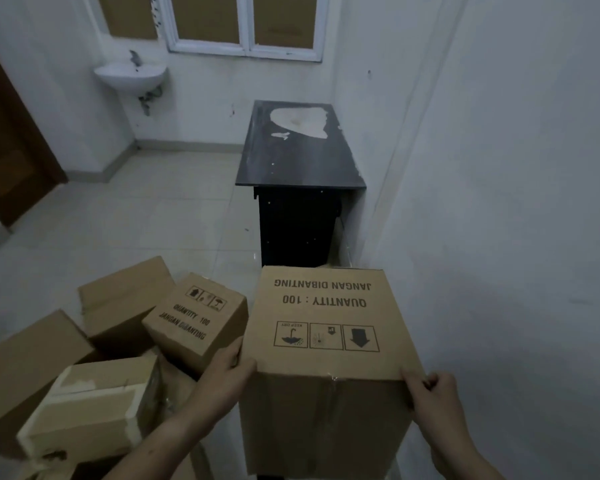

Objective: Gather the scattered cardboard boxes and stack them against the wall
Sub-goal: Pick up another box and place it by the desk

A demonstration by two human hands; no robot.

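Observation:
I hold a tall cardboard box [326,341] with upside-down print "QUANTITY : 100" in front of me, near the right wall. My left hand [227,370] grips its near left edge and my right hand [430,393] grips its near right corner. To the left lies a jumble of several cardboard boxes on the floor: a printed box [196,320] tilted on others, a plain box [122,299] behind it, a large box [25,372] at the far left and a worn, taped box [90,407] nearest me.
A dark table [298,161] with a peeled patch stands against the right wall [516,202], just beyond the held box. A wall sink [130,76] and a window [246,22] are at the back. A brown door [11,161] is left. Pale tiled floor [136,216] lies between.

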